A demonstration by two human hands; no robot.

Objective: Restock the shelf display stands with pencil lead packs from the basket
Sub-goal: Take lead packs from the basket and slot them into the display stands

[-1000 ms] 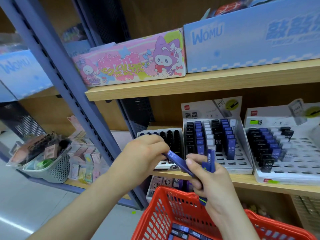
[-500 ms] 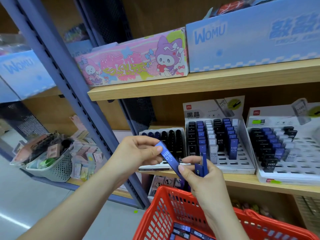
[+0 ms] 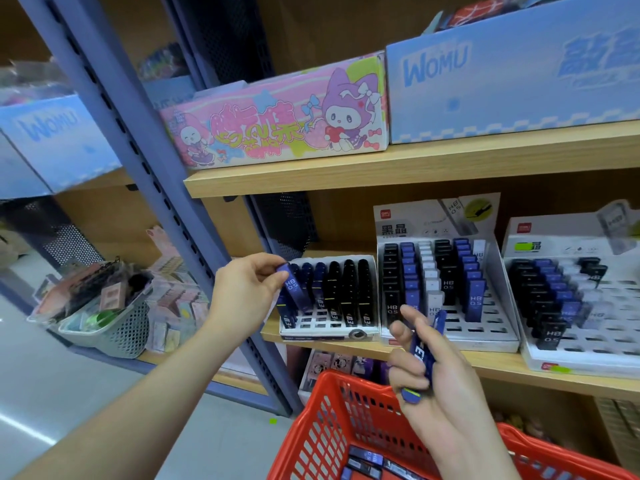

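Pencil lead pack (image 3: 294,289): left hand (image 3: 247,292) is pinching it at the stand (image 3: 325,330). Right hand (image 3: 438,389) is gripping spare packs (image 3: 420,355) over the basket (image 3: 329,414).

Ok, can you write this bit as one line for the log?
left hand: pinches blue lead pack at leftmost stand | right hand: holds blue packs over red basket

On lower shelf (image 3: 502,367), three stands in a row: left stand (image 3: 329,329), middle stand (image 3: 485,330), right stand (image 3: 588,355). On upper shelf (image 3: 415,164) above, left box (image 3: 277,126) beside right box (image 3: 512,81). Below and in front, basket (image 3: 329,427) with loose packs (image 3: 367,459) inside. Left hand (image 3: 246,292) with pack (image 3: 294,289) at left stand's left edge. Right hand (image 3: 436,386) with held packs (image 3: 420,351) above basket, before middle stand.
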